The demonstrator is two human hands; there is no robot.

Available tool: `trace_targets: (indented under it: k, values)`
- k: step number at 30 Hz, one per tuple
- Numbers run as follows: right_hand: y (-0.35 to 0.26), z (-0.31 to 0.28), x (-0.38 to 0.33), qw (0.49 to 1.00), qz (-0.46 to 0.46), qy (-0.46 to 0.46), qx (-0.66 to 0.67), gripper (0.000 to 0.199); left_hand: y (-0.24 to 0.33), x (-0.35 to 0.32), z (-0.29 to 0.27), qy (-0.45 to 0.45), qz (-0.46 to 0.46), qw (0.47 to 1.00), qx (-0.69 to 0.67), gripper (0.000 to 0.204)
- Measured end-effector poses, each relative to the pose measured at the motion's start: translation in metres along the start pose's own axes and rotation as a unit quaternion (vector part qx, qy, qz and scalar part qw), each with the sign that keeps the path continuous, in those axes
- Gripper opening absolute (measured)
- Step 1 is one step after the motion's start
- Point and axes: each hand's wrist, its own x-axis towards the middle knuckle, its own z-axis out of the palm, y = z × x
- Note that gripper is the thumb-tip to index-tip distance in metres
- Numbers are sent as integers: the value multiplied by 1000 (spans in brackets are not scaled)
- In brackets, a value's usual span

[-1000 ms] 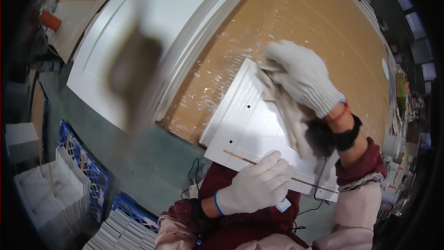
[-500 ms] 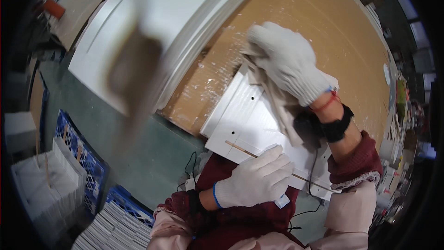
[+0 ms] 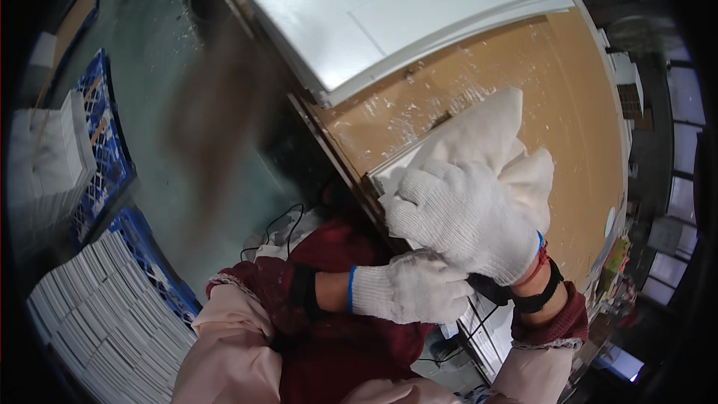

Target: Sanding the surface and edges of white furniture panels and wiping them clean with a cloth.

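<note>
My right hand (image 3: pixel 458 218), in a white knit glove, presses a crumpled white cloth (image 3: pixel 499 138) down on a small white panel (image 3: pixel 389 170) that lies at the near edge of the brown workbench (image 3: pixel 523 67). My left hand (image 3: pixel 407 288), also gloved, grips the panel's near edge just below the right hand. Most of the panel is hidden under the cloth and both hands. A thin stick seen earlier in the left hand is not visible.
A stack of large white boards (image 3: pixel 389 7) lies on the bench at the top. White dust speckles the bench. Blue crates (image 3: pixel 112 172) filled with small white panels (image 3: pixel 105 314) stand on the green floor to the left. A black cable (image 3: pixel 277 228) hangs near my chest.
The head has tipped down and left, so the bench fills the upper right. The right hand has swept the cloth toward the panel's near edge, and both hands are closer together.
</note>
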Motion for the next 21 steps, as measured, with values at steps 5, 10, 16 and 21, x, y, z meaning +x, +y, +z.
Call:
trace_targets:
  k: [5,10,16,21]
  values:
    - [14,-5,2,998,66,21,6,16,-3,6,0,39,54,998,18,9]
    - [13,-3,4,995,48,74,-39,23,-1,6,4,12,53,998,19,6]
    - [10,-3,0,995,97,25,26,19,1,7,-2,10,50,999,0,7]
    - [9,-1,-2,992,101,53,-52,20,-2,6,6,42,51,998,19,8]
